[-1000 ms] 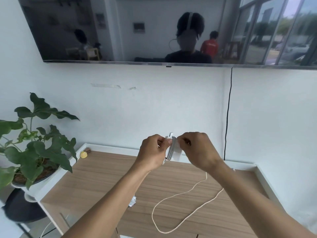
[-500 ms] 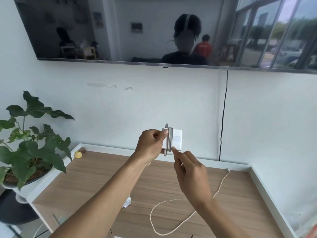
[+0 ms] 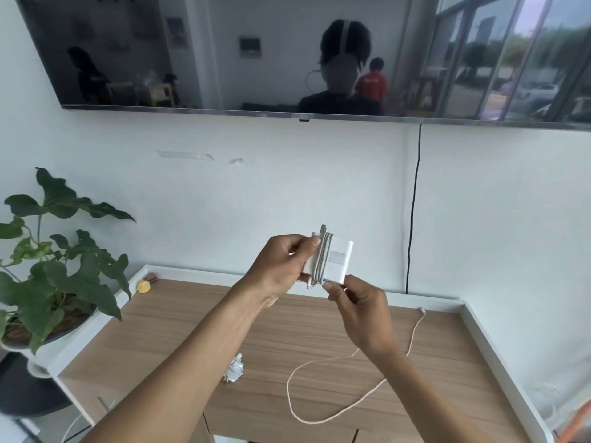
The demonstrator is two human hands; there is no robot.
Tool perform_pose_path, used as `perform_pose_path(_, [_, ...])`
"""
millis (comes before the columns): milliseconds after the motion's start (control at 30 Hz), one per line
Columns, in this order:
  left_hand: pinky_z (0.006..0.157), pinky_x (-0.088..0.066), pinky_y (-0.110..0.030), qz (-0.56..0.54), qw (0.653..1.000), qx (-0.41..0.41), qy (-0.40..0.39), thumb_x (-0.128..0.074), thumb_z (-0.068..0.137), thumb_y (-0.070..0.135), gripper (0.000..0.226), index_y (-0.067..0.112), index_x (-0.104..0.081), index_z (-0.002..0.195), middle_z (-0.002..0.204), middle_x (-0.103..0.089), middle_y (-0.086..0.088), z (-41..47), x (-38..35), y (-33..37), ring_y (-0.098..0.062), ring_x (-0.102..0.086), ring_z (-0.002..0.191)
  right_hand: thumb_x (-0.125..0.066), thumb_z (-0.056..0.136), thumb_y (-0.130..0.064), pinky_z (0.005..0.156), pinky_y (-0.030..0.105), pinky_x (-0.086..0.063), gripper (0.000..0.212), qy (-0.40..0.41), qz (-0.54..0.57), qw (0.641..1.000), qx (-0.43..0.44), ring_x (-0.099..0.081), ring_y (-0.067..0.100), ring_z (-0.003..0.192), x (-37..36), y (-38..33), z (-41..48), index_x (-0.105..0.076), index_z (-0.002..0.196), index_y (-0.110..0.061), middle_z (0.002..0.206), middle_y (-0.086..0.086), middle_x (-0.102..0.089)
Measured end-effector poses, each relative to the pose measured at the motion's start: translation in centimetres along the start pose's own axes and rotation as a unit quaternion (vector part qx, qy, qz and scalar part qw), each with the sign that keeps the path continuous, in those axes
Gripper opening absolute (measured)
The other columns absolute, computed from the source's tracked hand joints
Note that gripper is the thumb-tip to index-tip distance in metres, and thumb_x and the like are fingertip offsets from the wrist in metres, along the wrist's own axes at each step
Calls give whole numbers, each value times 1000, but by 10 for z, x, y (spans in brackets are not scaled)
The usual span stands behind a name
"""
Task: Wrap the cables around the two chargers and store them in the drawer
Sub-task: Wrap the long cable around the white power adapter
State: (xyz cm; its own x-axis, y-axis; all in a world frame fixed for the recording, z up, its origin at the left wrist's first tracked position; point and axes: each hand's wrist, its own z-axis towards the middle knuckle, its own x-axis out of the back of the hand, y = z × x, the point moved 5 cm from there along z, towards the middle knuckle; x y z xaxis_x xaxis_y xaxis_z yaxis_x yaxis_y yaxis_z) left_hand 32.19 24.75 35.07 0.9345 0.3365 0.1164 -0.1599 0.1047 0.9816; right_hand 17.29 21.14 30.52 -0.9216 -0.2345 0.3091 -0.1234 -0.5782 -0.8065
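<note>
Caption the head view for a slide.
Left hand holds a white charger, cable partly wrapped; right hand pinches the cable above a wooden desk.

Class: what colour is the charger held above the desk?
The charger is white with a pale grey patch on its face, shown best in the head view.

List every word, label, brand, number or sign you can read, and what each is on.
Nothing here reads as text.
Grey label on the charger held by the left hand: blurred, no letters legible.
Small mark under the TV bottom edge: too small to read.
Print on the red shirt reflected in the TV: blurred.
Cable pinched by the right hand: no marking visible.
</note>
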Motion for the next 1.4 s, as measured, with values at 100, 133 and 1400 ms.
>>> perform_pose_path(100, [55, -53, -30, 6, 1000, -5, -17, -55, 96, 29, 37, -6, -67, 100, 75, -65, -4, -2, 4, 2, -18, -61, 64, -66, 89, -21, 46, 18, -23, 37, -64, -28, 998, 1, -28, 8, 43, 0, -3, 9, -51, 57, -29, 42, -13, -39])
perform_pose_path(133, [56, -53, -30, 15, 1000, -8, -23, -55, 96, 29, 36, -4, -68, 102, 82, -66, -7, -4, 5, 3, -18, -62, 67, -65, 90, -22, 45, 18, -22, 36, -81, -34, 996, 4, -27, 8, 42, 0, -4, 10, -52, 57, -28, 42, -12, -39])
perform_pose_path(1400, [67, -34, -31, 216, 975, -36, -36, -29, 103, 41, 40, 19, -45, 75, 65, -43, 11, -28, 3, -20, -10, -40, 63, -58, 90, -21, 44, 16, -26, 40, -308, -121, 931, -154, -28, 9, 46, 8, -9, 37, -45, 52, -20, 48, -10, -33])
